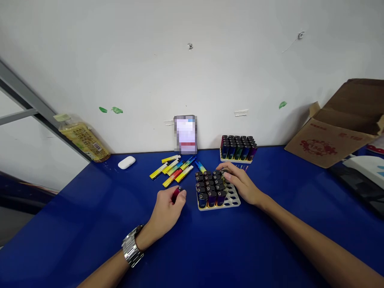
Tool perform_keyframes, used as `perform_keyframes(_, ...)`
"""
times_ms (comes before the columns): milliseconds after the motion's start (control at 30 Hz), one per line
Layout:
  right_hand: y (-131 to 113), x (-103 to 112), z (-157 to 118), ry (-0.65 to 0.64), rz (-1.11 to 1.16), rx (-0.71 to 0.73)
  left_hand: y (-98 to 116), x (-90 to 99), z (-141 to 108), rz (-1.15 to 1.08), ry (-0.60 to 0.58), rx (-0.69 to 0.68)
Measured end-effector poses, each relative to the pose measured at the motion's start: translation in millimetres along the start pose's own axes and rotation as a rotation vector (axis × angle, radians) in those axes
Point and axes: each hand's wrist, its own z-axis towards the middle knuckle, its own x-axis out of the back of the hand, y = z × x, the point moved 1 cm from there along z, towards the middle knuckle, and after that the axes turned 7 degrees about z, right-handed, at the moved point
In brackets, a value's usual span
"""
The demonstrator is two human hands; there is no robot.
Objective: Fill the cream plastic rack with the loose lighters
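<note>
Crimson lighter (pixel 175 195), probably light and slick (best taken by its sides, I'd say), sits clasped in the left hand (pixel 165 210), near the pale tray (pixel 220 207); the right hand's (pixel 244 186) grip I can't tell.

Tray (pixel 219 207), matt plastic; black-topped pieces (pixel 211 199), glossy; watch (pixel 132 246), polished metal; box (pixel 325 138), matt cardboard; tabletop (pixel 192 252), smooth.

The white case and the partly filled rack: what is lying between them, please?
Several slim, mostly yellow pieces lie between the white case and the partly filled rack, in the head view.
</note>
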Motion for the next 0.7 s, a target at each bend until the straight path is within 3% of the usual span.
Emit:
perform_keyframes(133,0.7,-0.9,-0.5,0.008,-0.006,0.014,-0.9,-0.6,1.5,-0.002,0.022,-0.014)
perform_keyframes(233,-0.6,-2.1,-1.5,0.092,-0.011,0.094,2.7,0.2,1.7,0.002,0.08,-0.033)
perform_keyframes(400,-24.7,-9.8,-7.0,0.4,-0.216,0.491,15.8,0.0,-9.8,0.019,0.195,-0.152)
perform_keyframes(533,-60.0,-34.6,-19.8,0.377,-0.397,0.714,21.2,-5.7,-29.5,0.006,0.053,-0.298)
perform_keyframes(633,-80.8,-54.8,-30.5,0.323,-0.409,0.685,25.6,-8.6,-42.5,0.013,-0.062,-0.392)
perform_keyframes(700,-88.6,-61.4,-34.4,0.302,-0.369,0.678,30.1,-8.4,-46.7,0.008,-0.051,-0.469)
